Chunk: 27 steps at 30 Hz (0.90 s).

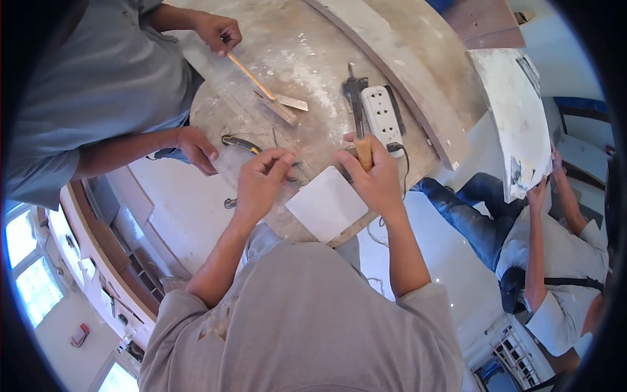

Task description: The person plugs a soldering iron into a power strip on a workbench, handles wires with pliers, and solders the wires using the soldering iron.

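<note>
Two grips fill the middle of my head view, both at the near side of a scuffed, stained counter (307, 62). My right grip (384, 175) is closed around the handle of a wooden-handled tool (363, 150), whose dark shaft points away from me, just beside a white power strip (379, 111). My left grip (257, 186) has its thumb and fingertips drawn together; I cannot tell whether anything thin is pinched there. Between the two I see a square white sheet (326, 206) at the counter's near edge, one corner close to my right grip. A yellow-and-black cutter (241, 143) lies just beyond my left grip.

On my left, a person (111, 111) holds a thin stick (249, 74) in one hand (217, 32), its lower end at a small wooden strip (282, 112). A long curved board (398, 72) runs past the power strip. Far right, another person (555, 255) has both hands on a white panel (513, 117).
</note>
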### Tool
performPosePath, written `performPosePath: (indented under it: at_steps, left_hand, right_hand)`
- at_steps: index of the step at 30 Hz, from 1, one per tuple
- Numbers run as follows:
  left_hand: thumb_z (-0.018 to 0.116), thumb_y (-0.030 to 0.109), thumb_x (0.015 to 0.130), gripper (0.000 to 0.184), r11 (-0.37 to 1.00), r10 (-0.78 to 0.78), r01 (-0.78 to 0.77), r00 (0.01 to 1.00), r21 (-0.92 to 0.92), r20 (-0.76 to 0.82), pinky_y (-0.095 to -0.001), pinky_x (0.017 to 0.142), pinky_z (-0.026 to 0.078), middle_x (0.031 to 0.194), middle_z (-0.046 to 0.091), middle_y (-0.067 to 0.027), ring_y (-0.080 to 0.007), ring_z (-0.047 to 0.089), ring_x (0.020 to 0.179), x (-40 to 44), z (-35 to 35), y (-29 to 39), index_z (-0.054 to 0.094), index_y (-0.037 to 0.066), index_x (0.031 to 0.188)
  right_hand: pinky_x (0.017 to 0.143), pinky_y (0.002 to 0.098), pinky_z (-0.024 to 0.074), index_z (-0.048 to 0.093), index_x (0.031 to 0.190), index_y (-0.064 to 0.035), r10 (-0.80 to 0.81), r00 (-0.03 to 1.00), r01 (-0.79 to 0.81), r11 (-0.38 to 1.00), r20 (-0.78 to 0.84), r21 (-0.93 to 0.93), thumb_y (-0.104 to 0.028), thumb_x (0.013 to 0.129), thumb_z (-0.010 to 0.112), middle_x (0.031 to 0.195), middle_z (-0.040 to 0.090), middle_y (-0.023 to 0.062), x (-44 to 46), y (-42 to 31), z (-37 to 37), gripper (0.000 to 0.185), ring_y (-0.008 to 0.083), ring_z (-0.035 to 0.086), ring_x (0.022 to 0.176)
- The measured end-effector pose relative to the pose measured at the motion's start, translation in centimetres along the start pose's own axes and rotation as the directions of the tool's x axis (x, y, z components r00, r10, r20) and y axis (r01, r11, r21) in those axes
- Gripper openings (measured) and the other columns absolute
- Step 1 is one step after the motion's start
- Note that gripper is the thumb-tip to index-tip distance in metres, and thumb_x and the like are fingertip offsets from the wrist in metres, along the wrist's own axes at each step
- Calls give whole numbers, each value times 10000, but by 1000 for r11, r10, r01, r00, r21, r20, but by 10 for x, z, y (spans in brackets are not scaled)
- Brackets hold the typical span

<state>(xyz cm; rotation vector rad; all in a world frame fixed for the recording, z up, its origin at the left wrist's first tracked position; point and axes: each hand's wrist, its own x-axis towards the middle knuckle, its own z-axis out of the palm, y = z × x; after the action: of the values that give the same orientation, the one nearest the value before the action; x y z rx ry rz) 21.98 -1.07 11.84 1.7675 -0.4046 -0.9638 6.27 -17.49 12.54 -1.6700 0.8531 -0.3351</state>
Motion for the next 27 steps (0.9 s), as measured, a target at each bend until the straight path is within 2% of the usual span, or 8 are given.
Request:
performPosePath:
  at_steps: [3, 5, 10, 13, 22, 23, 26, 27]
  left_hand:
    - [651, 195, 1006, 219, 981, 32, -17, 997, 193, -76, -236, 622, 450, 786, 674, -9, -70, 565, 685, 14, -33, -11, 724, 1, 1076]
    - [643, 185, 1005, 215, 966, 20, -6, 999, 257, -49, -241, 640, 455, 793, 679, -13, -76, 570, 701, 17, -45, -23, 724, -3, 1069]
    - [648, 166, 988, 200, 977, -58, 17, 980, 213, 189, -241, 700, 470, 779, 690, -36, -69, 605, 773, -4, -32, -25, 722, -7, 1057]
    - [651, 159, 980, 196, 927, -9, -102, 956, 360, 294, -252, 651, 481, 726, 661, -53, -101, 615, 707, -18, -15, -31, 708, 2, 1081]
    - [632, 189, 1009, 203, 922, 34, -45, 999, 385, 35, -290, 530, 439, 681, 617, -47, -86, 540, 595, -32, -12, -31, 686, -7, 1004]
    - [632, 193, 1012, 196, 938, 45, -62, 997, 341, 58, -272, 527, 417, 683, 602, -22, -75, 522, 595, -32, -14, -33, 688, 6, 1002]
    - [632, 205, 1017, 186, 974, 35, -61, 992, 216, 124, -232, 523, 370, 685, 570, 31, -48, 482, 597, -35, -14, -34, 694, 32, 993]
    - [630, 207, 1018, 188, 984, 9, -36, 988, 174, 155, -230, 524, 368, 684, 567, 34, -44, 479, 597, -35, -12, -28, 695, 33, 990]
  right_hand:
    - [816, 392, 537, 616, 1256, 25, -72, 997, 66, 984, -29, -163, -200, 952, 702, 999, 708, 239, -19, 5, -2, 388, 388, 695, 897]
    - [833, 396, 536, 620, 1257, 23, -98, 995, 91, 975, -22, -204, -188, 964, 684, 1049, 701, 247, -34, 17, -1, 366, 388, 691, 935]
    - [825, 383, 533, 635, 1235, 14, -109, 994, 103, 959, -7, -264, -125, 939, 703, 1064, 688, 221, -79, 41, -11, 334, 374, 678, 969]
    - [632, 304, 508, 636, 1273, 10, -80, 995, 53, 940, -66, -336, -85, 937, 712, 972, 679, 145, -109, 59, -17, 357, 227, 621, 714]
    - [663, 315, 519, 649, 1227, 13, -112, 981, 75, 972, -158, -224, -126, 943, 722, 975, 677, 167, -123, 83, -7, 325, 243, 648, 783]
    - [669, 339, 520, 654, 1196, 3, -238, 951, 181, 947, -197, -266, -125, 917, 739, 930, 681, 175, -117, 83, 0, 318, 267, 653, 763]
    - [632, 305, 493, 674, 1135, 0, 96, 983, -120, 981, -157, -151, -128, 907, 751, 811, 667, 139, -107, 50, 13, 272, 195, 615, 680]
    - [627, 289, 478, 690, 1057, -4, 101, 980, -118, 989, -173, -89, -130, 899, 761, 723, 650, 94, -102, 40, 19, 215, 149, 587, 638]
